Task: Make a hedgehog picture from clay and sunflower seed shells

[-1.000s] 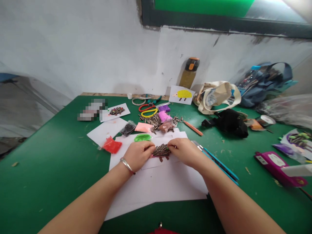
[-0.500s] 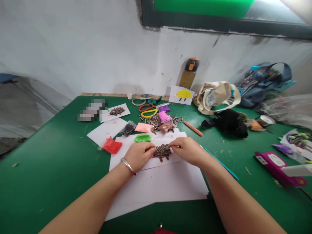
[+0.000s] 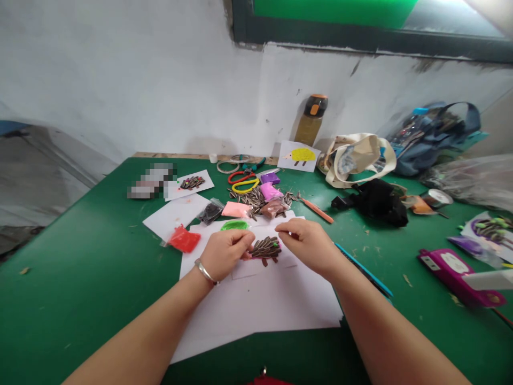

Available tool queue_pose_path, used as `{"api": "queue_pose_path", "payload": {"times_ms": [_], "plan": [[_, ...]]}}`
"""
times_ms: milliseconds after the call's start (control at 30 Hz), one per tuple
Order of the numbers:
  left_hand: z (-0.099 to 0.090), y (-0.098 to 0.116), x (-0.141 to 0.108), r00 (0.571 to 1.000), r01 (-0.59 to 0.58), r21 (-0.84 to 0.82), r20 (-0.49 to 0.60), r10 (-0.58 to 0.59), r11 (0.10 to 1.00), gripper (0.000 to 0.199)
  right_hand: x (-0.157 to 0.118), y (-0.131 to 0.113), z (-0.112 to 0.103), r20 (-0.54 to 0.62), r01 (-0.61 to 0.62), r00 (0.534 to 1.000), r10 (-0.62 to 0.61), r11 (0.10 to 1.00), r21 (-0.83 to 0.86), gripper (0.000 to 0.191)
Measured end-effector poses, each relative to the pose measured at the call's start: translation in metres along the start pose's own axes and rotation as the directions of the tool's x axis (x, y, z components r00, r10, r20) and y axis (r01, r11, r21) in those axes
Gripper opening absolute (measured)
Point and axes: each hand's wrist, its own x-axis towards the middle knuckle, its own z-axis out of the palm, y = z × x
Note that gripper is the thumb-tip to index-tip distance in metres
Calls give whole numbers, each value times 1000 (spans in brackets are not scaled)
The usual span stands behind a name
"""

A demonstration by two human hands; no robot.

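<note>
A hedgehog figure [image 3: 266, 247] covered in sunflower seeds, with a small green piece on it and brown feet below, lies on a white card [image 3: 260, 270] on larger white sheets [image 3: 256, 305]. My left hand [image 3: 226, 251], wearing a silver bracelet, is closed at the figure's left end; whatever its fingertips hold is hidden. Just right of and above the figure is my right hand [image 3: 306, 240], thumb and fingers pinched together. Anything in that pinch is too small to make out. Behind the hands lie a green clay bag [image 3: 234, 225] and loose sunflower seeds [image 3: 244, 199].
Red [image 3: 184, 238], black and pink clay bags lie around the sheets. Scissors with yellow handles [image 3: 245, 186], an orange-handled tool [image 3: 317, 210] and a bottle [image 3: 310, 122] are behind. To the right lie a blue tool [image 3: 363, 268], a black pouch [image 3: 382, 203] and a magenta device [image 3: 457, 275].
My right hand has lifted slightly away from the figure's right end, showing more of it. My left hand has shifted a little to the left.
</note>
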Motion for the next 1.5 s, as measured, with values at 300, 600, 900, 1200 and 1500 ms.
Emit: {"api": "queue_pose_path", "payload": {"times_ms": [300,600,900,1200,1500], "plan": [[7,3,-3,979,193,-575,170,-115,795,59,-8,-28,19,-19,132,991,-131,970,202,17],[12,6,-6,955,255,-657,288,-77,710,63,-4,-30,25,4,98,995,-104,948,304,17],[4,3,-3,977,211,-609,136,-161,764,48,-2,-16,9,-133,11,991,32,951,308,10],[5,6,-3,979,143,-505,196,-49,851,28,-5,-24,20,-69,126,991,-113,962,241,17],[5,7,-4,982,137,-473,179,-58,870,33,-5,-21,14,-66,114,993,-100,959,258,15]]}}
